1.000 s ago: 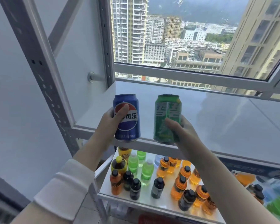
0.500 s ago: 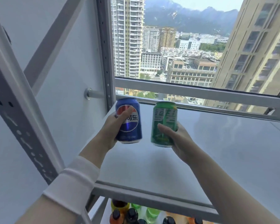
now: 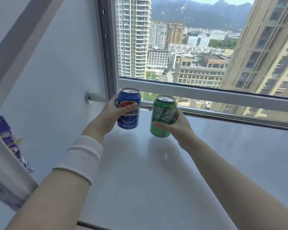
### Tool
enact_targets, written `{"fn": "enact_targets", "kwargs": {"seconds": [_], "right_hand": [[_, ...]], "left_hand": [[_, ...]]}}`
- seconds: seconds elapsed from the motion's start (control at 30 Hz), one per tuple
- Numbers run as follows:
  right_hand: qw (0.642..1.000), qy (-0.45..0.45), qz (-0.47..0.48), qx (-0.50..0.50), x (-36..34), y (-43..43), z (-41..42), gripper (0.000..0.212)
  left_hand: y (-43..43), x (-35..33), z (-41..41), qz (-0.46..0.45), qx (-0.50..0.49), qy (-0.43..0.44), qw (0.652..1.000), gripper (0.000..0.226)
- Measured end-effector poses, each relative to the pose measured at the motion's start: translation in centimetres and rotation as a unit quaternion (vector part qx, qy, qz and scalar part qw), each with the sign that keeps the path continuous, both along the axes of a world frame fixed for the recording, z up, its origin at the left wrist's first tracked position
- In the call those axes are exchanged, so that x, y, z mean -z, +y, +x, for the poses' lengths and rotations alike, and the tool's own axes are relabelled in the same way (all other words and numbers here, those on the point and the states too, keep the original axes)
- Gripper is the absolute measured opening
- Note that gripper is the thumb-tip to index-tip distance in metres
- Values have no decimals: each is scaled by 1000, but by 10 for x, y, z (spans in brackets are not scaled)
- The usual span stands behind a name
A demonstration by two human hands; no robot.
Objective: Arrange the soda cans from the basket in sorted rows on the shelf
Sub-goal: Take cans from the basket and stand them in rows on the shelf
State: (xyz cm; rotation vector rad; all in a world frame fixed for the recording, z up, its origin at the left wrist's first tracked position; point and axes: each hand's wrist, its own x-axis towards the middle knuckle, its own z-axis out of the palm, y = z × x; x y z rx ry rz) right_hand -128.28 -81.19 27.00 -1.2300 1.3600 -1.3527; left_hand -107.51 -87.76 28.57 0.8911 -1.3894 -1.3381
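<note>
- One white shelf [image 3: 206,163] fills the lower half of the frame.
- One window [image 3: 198,47] sits across the top right.
- Left hand [image 3: 107,117], centre, has fingers wrapped round the blue can [image 3: 129,112], held upright at the shelf's back.
- Right hand [image 3: 179,127] grips the green can [image 3: 163,113], tilted, just right of the blue can, not touching it.
</note>
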Motion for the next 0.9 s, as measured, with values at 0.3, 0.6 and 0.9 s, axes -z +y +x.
{"fn": "enact_targets", "kwargs": {"seconds": [0.3,0.6,0.9], "right_hand": [[1000,24,6,-9,4,-45,8,67],[1000,22,13,-13,8,-66,7,68],[998,53,10,-40,8,-75,9,66]], "left_hand": [[-39,20,2,-14,16,-19,1000,59],[-55,24,2,-19,36,-20,999,70],[-62,26,6,-25,44,-38,998,79]]}}
